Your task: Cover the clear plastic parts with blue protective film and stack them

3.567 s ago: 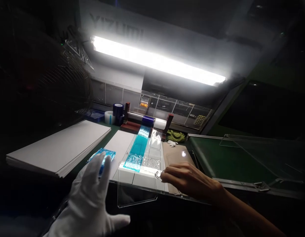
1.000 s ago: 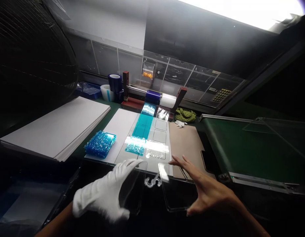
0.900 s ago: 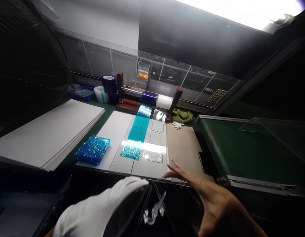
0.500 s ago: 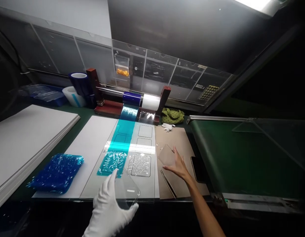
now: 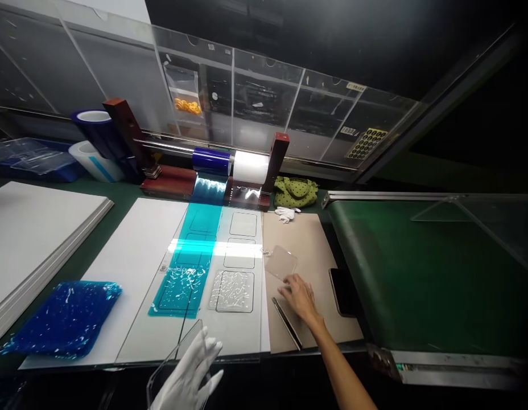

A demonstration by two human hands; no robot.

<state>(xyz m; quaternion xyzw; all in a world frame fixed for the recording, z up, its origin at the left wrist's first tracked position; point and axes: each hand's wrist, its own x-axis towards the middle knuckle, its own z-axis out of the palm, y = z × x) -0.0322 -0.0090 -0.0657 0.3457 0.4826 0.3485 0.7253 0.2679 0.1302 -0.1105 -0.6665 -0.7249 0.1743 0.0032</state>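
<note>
My left hand, in a white glove, grips a clear rectangular panel at the bottom edge; the panel stands tilted, partly out of view. On the brown board lies a clear rounded square plate. My bare right hand is just below it, fingers loosely bent and apart, the fingertips at or near its lower edge. Whether they touch it I cannot tell. Metal tweezers lie beside that hand. Left of the board, blue film and clear film cover outlined squares on a clear sheet.
A wooden stand holds a blue film roll and a white roll. A blue-wrapped stack lies left. A phone, a green conveyor belt and a green pouch are on the right.
My right hand has drawn back toward me from the clear square plate, which now lies flatter on the brown board. My left hand has moved lower and turned its panel. The view has shifted.
</note>
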